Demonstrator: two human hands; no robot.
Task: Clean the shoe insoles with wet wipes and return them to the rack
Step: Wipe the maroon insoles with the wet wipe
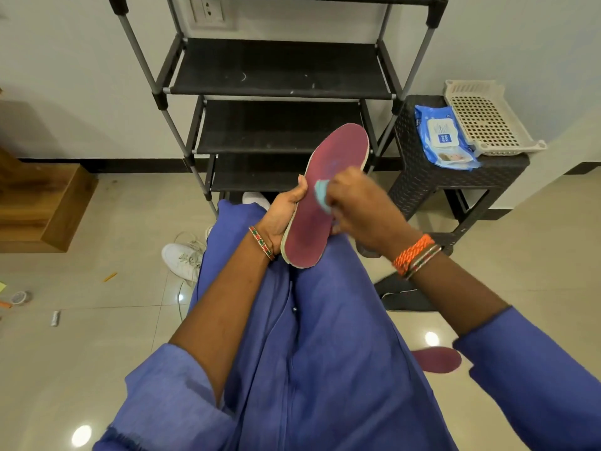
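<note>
A maroon insole (338,151) with a pale edge stands tilted over my lap, its toe end pointing up toward the rack. My left hand (283,213) grips its left edge near the heel, thumb along the side. My right hand (361,206) pinches a bunched pale blue wet wipe (322,193) against the insole's middle. A second maroon insole (439,359) lies on the floor by my right elbow. The black shoe rack (279,89) stands in front of me with bare shelves.
A blue pack of wet wipes (442,138) and a beige perforated tray (487,122) sit on a dark woven stool (422,180) at the right. White sneakers (182,258) lie on the floor at the left, a dark shoe (400,297) at the right. A wooden step (45,206) is far left.
</note>
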